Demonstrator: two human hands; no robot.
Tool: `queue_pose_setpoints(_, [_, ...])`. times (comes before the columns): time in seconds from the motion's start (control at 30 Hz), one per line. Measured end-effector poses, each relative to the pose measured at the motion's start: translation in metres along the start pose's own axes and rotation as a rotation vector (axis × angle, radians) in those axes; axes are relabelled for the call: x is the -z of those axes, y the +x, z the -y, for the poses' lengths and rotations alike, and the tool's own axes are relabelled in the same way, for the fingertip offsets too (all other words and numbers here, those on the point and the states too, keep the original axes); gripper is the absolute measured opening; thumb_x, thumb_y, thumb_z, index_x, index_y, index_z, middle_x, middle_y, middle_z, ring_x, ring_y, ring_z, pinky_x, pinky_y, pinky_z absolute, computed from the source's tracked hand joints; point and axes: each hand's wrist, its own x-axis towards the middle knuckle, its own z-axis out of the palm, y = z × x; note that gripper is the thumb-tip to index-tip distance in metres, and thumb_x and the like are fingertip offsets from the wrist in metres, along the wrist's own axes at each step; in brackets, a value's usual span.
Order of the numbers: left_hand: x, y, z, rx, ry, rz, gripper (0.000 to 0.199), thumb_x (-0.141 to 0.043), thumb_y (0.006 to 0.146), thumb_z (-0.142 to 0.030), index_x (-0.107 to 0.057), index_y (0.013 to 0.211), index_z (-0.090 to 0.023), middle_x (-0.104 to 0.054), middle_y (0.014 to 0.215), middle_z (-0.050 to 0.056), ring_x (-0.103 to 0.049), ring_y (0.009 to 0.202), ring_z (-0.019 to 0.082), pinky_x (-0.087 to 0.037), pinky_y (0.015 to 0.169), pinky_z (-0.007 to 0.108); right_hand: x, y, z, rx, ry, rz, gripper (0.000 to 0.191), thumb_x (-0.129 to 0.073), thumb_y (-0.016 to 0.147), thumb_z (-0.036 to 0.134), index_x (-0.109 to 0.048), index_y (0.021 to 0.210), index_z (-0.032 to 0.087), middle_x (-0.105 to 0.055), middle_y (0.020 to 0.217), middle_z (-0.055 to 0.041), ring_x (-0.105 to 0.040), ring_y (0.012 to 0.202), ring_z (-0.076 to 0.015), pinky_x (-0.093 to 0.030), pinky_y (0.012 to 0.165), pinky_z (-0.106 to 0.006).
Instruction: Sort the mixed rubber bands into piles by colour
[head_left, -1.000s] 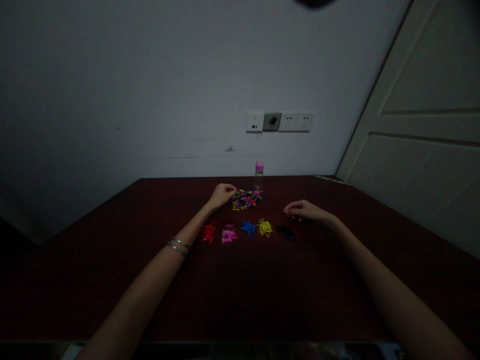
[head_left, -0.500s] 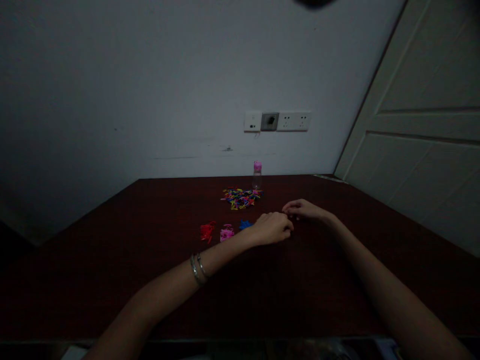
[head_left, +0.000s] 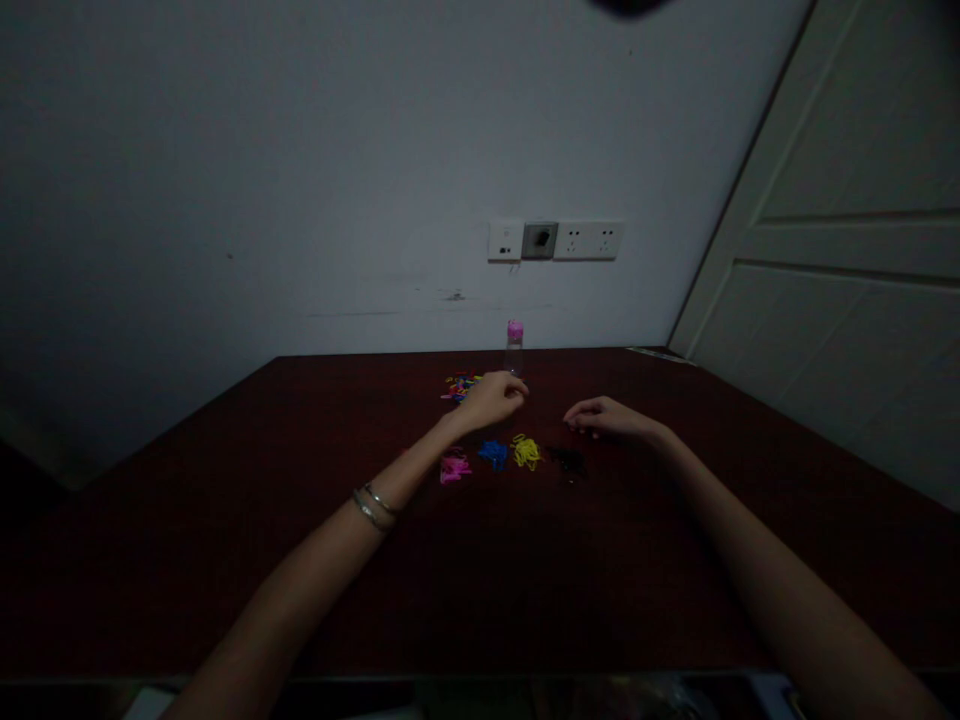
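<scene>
My left hand (head_left: 493,399) reaches over the mixed pile of coloured rubber bands (head_left: 459,386) and covers its right part. Its fingers are curled and the tips are hidden, so whatever they hold does not show. To the right, my right hand (head_left: 606,416) rests low at the table with thumb and fingers pinched together. What is between them, if anything, is too small to see. Sorted heaps of pink bands (head_left: 454,467), blue bands (head_left: 493,455), yellow bands (head_left: 526,452) and black bands (head_left: 570,460) lie in a row nearer me.
Behind the mixed pile stands a clear bottle with a pink cap (head_left: 514,345). The dark red table (head_left: 480,580) meets a pale wall with sockets (head_left: 586,241). A white panelled door (head_left: 855,270) borders the right side. Dim light makes the black heap hard to make out.
My left hand has moved from above the black heap, back and leftward to the mixed pile. The yellow and black heaps now show; the left forearm now covers the red heap. My right hand stays put.
</scene>
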Motion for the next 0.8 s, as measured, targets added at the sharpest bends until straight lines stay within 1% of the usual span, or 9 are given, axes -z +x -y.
queue_pose_setpoints(0.07, [0.016,0.002,0.036,0.140,-0.023,-0.105,0.026,-0.048,0.072,-0.019,-0.068,0.088,-0.015,-0.064,0.088,0.006,-0.056,0.080,0.015,-0.041,0.073,0.026,-0.001,0.001,0.000,-0.015,-0.008,-0.010,0.032,-0.057,0.067,0.039,-0.063,0.087,0.015,-0.060,0.083,-0.0060,-0.050,0.062,-0.0095,-0.039,0.052,-0.021])
queue_pose_setpoints(0.17, [0.033,-0.008,0.090,0.366,-0.053,-0.180,0.025,-0.049,0.069,-0.015,-0.068,0.086,-0.013,-0.066,0.082,0.007,-0.057,0.076,0.015,-0.041,0.070,0.024,-0.003,0.003,-0.001,-0.012,-0.032,-0.035,0.031,-0.057,0.066,0.038,-0.063,0.085,0.015,-0.061,0.081,-0.0056,-0.048,0.058,-0.0089,-0.038,0.050,-0.021])
queue_pose_setpoints(0.23, [0.037,-0.020,0.119,0.476,-0.043,-0.228,0.024,-0.049,0.070,-0.014,-0.068,0.085,-0.012,-0.066,0.083,0.007,-0.057,0.075,0.015,-0.041,0.070,0.023,-0.005,0.006,-0.003,0.001,-0.050,-0.063,0.029,-0.056,0.066,0.036,-0.063,0.084,0.014,-0.061,0.077,-0.0048,-0.047,0.055,-0.0081,-0.037,0.047,-0.021])
queue_pose_setpoints(0.3, [0.036,-0.032,0.138,0.555,-0.047,-0.259,0.024,-0.049,0.070,-0.012,-0.067,0.085,-0.010,-0.066,0.085,0.007,-0.057,0.077,0.014,-0.040,0.073,0.022,-0.007,0.009,-0.006,0.015,-0.062,-0.086,0.027,-0.056,0.066,0.033,-0.063,0.083,0.014,-0.060,0.073,-0.0038,-0.046,0.053,-0.0076,-0.036,0.045,-0.020])
queue_pose_setpoints(0.4, [0.029,-0.044,0.153,0.603,-0.057,-0.254,0.023,-0.049,0.070,-0.012,-0.067,0.086,-0.010,-0.067,0.086,0.007,-0.057,0.078,0.014,-0.040,0.074,0.022,-0.009,0.011,-0.009,0.031,-0.064,-0.107,0.025,-0.056,0.066,0.031,-0.063,0.082,0.013,-0.058,0.068,-0.0023,-0.045,0.051,-0.0074,-0.035,0.043,-0.019])
queue_pose_setpoints(0.5, [0.022,-0.047,0.159,0.609,-0.047,-0.257,0.023,-0.050,0.070,-0.015,-0.067,0.085,-0.012,-0.067,0.087,0.006,-0.058,0.080,0.015,-0.041,0.075,0.022,-0.012,0.012,-0.007,0.030,-0.056,-0.123,0.025,-0.056,0.066,0.032,-0.062,0.083,0.014,-0.058,0.067,-0.0017,-0.045,0.050,-0.0074,-0.034,0.041,-0.018])
queue_pose_setpoints(0.6, [0.017,-0.047,0.163,0.622,-0.035,-0.280,0.024,-0.049,0.070,-0.018,-0.068,0.085,-0.016,-0.067,0.089,0.005,-0.058,0.083,0.015,-0.042,0.076,0.022,-0.017,0.015,-0.001,0.052,-0.044,-0.110,0.027,-0.056,0.067,0.032,-0.061,0.087,0.015,-0.059,0.070,-0.0020,-0.046,0.052,-0.0079,-0.035,0.041,-0.018])
queue_pose_setpoints(0.7, [0.015,-0.047,0.164,0.653,-0.027,-0.299,0.024,-0.049,0.070,-0.020,-0.068,0.085,-0.019,-0.067,0.089,0.004,-0.059,0.084,0.016,-0.042,0.076,0.023,-0.024,0.026,0.008,0.112,-0.079,-0.116,0.027,-0.056,0.067,0.030,-0.060,0.090,0.015,-0.060,0.075,-0.0031,-0.049,0.056,-0.0091,-0.037,0.044,-0.019])
queue_pose_setpoints(0.8, [0.015,-0.048,0.162,0.672,-0.024,-0.312,0.024,-0.050,0.069,-0.021,-0.068,0.084,-0.020,-0.067,0.090,0.003,-0.059,0.084,0.016,-0.042,0.078,0.023,-0.030,0.045,0.014,0.186,-0.198,-0.200,0.025,-0.056,0.068,0.027,-0.061,0.089,0.014,-0.062,0.078,-0.0041,-0.053,0.062,-0.0111,-0.041,0.052,-0.021])
